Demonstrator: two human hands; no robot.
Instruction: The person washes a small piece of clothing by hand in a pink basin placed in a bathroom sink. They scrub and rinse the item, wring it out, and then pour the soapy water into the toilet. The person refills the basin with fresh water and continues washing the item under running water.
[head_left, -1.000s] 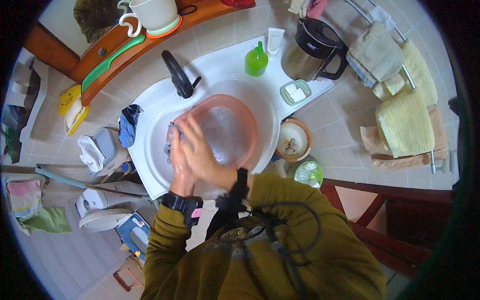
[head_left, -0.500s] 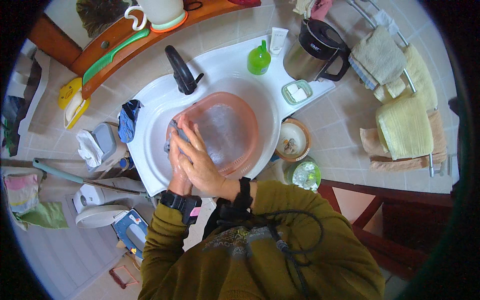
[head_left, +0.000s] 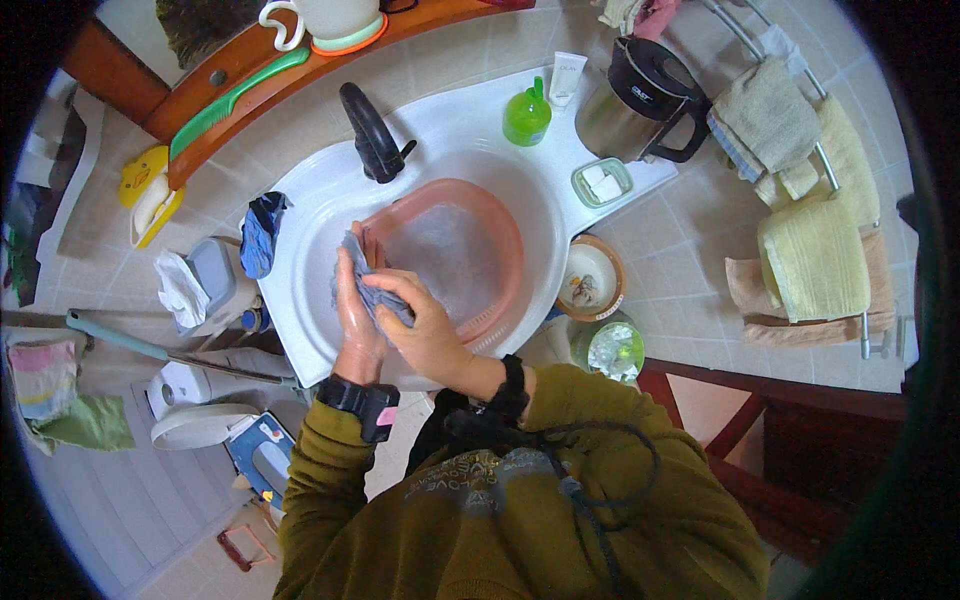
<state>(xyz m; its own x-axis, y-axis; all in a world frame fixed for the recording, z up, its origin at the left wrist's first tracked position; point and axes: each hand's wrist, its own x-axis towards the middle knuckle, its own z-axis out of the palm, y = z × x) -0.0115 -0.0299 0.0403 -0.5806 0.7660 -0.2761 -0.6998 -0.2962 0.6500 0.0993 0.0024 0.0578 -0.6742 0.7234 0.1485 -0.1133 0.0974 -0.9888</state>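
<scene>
A wet, bunched grey-blue cloth (head_left: pixel 385 292) is held between my two hands over the left rim of a pink plastic basin (head_left: pixel 512 250). My left hand (head_left: pixel 356 325) supports it along palm and fingers, its fingers fairly straight and pointing away from me. From the right, my right hand (head_left: pixel 428 335) curls its fingers round the near end of the cloth. Cloudy, greyish water fills the basin, which sits in a white sink (head_left: pixel 548 200). My hands hide part of the cloth.
Behind the basin rises a black faucet (head_left: pixel 370 140). A green pump bottle (head_left: pixel 526 118), white tube (head_left: pixel 566 80), soap dish (head_left: pixel 603 184) and kettle (head_left: pixel 630 115) stand on the right ledge. A blue cloth (head_left: pixel 262 237) hangs over the sink's left edge. Towels (head_left: pixel 815 260) hang at right.
My right hand has drawn back from lying flat over the left and now curls round the cloth, leaving more of it visible. The whole view has shifted slightly.
</scene>
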